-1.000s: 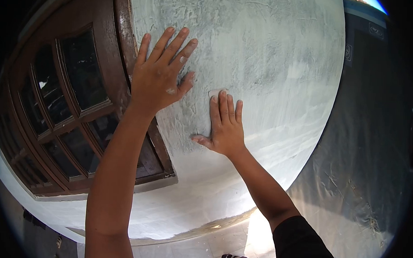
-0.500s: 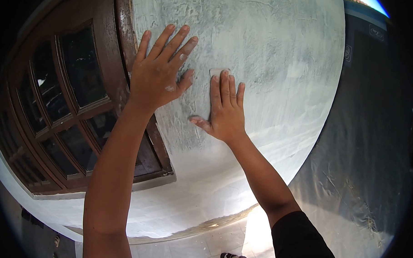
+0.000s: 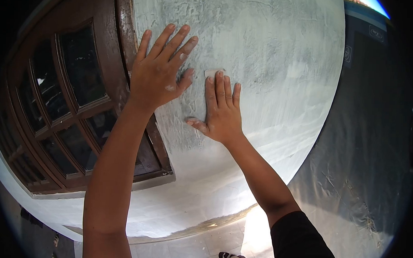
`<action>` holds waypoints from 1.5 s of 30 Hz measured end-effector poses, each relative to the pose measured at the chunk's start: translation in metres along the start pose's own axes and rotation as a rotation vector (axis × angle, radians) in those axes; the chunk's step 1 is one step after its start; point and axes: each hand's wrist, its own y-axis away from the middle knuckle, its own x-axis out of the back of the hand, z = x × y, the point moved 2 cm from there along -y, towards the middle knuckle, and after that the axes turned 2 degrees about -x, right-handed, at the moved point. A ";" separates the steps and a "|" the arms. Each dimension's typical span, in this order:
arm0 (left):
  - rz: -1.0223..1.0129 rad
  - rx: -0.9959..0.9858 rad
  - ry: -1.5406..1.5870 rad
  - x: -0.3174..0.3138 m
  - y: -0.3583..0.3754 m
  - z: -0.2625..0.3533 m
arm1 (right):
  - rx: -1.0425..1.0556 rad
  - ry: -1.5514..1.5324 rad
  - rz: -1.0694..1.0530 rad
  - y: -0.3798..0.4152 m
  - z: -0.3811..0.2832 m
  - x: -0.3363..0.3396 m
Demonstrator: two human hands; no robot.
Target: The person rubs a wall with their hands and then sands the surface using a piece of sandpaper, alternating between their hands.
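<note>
My left hand [image 3: 162, 68] lies flat on the white-coated wall [image 3: 264, 35], fingers spread, close to the window frame. White smears mark its fingers and thumb. To its right and a little lower, my right hand [image 3: 223, 109] presses a small pale piece of sandpaper [image 3: 209, 73] against the wall. Only the upper edge of that piece shows above the fingertips; the fingers cover the rest. The right thumb points out to the left, with whitish dust on it. Around both hands the wall surface is rough, with patchy grey and white streaks.
A brown wooden window [image 3: 80, 88] with dark glass panes stands at the left, its frame [image 3: 124, 35] right beside my left hand. Dark sheeting [image 3: 361, 116] hangs on the right. Below are floor tiles [image 3: 184, 251] and part of a shoe [image 3: 231, 256].
My right hand has slid slightly left along the wall, with the sandpaper under its fingers. The left hand stays where it was.
</note>
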 end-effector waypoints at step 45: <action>-0.046 0.524 0.075 -0.033 0.225 0.150 | 0.005 0.005 -0.003 0.015 0.030 -0.002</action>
